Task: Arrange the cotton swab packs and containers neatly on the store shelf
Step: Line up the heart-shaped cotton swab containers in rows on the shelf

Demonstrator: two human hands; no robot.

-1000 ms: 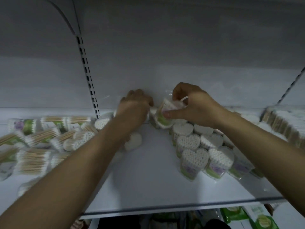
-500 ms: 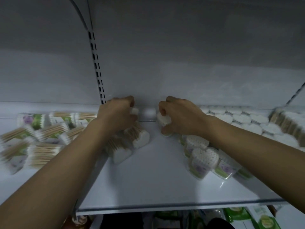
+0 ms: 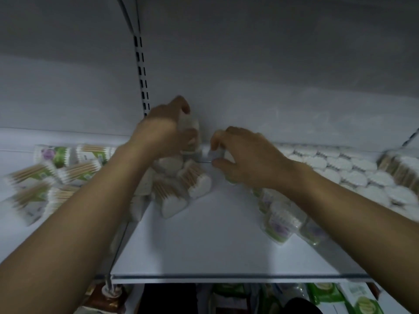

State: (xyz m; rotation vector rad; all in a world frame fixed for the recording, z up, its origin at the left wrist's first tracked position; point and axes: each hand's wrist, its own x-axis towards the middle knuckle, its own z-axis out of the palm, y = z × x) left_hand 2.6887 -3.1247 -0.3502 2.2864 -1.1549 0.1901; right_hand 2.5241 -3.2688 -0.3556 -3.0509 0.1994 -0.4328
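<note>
On the far centre of the white shelf (image 3: 204, 236), against the back panel (image 3: 283, 105): two items in hand, the rest stock.

1. Tall clear container (image 3: 190, 130). Held by the left hand (image 3: 165, 132), whose fingers (image 3: 182, 104) are curled over its top and side. It seems upright, but blur leaves the exact grip unclear.
2. Small container (image 3: 216, 152). Low at the shelf's back edge, just right of item 1. Pinched by the right hand (image 3: 249, 159) between the thumb and bent fingers (image 3: 223, 134).
3. Tipped heap (image 3: 199, 184). Several heart-shaped containers on their sides, just near of the left hand, with wooden sticks showing.
4. Standing rows (image 3: 340, 168). Heart-shaped containers, far right, close-packed with cotton ends up.
5. Leaning containers (image 3: 281, 223). Labelled, beside the right forearm, not squared.
6. Stick packs (image 3: 43, 177). In the left bay beyond the slotted upright (image 3: 141, 71), lying scattered.

Handling note (judgement): the step appears to be seating items 1 and 2 at the back to begin a row.
- Set each one flat on its base, cotton ends up, matching the standing rows.
- Bring each to touch the back panel and its neighbour.
- Let go only once it stands by itself, since light plastic tips readily.
- Keep the left forearm lifted off the tipped heap.
- Fill from far to near, so that later reaches do not pass over stock already placed.
</note>
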